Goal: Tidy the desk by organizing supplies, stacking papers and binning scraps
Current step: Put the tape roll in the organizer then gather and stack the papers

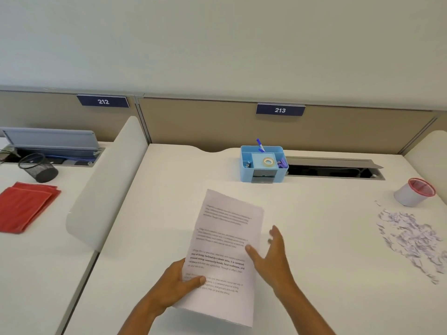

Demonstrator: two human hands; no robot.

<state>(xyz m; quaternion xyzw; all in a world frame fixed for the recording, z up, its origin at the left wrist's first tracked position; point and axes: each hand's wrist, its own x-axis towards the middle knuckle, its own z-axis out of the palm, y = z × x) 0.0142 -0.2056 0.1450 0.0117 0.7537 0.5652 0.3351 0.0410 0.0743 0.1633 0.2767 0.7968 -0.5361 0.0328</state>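
Observation:
A stack of printed papers [225, 240] is lifted above the white desk [314, 238], near its front middle. My left hand [177, 285] grips the stack's lower left edge, thumb on top. My right hand [272, 255] hovers at the stack's right edge, fingers spread, holding nothing. A pile of shredded paper scraps [411, 240] lies at the desk's right. A small white bin with a red rim [413, 192] lies tipped just behind the scraps. A blue organizer [263, 164] at the back holds a tape roll, a blue pen and clips.
A cable slot with a raised grey lid [333, 168] runs along the back right. A curved white divider [104, 182] separates the left desk, where a black mesh cup [38, 168] and folded red cloth [24, 206] sit. A beige partition closes off the back.

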